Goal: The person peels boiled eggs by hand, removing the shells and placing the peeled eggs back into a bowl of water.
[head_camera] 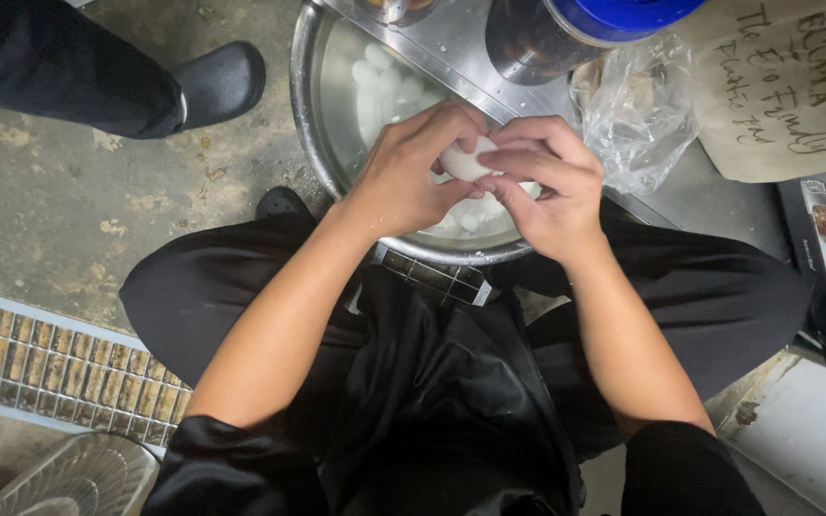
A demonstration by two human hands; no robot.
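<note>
Both hands meet over a large steel bowl (310,115) that holds water and several white eggs (380,81). My left hand (403,177) cups a white egg (464,161) from the left. My right hand (542,186) grips the same egg from the right, fingertips pressed on its top. Most of the egg is hidden by the fingers. My black-trousered knees frame the bowl's near rim.
A crumpled clear plastic bag (638,110) and a brown paper bag (795,86) lie right of the bowl. A blue-lidded container (566,33) stands behind it. Another person's black shoe (222,81) rests on the concrete floor at upper left. A floor drain grate (59,368) lies at lower left.
</note>
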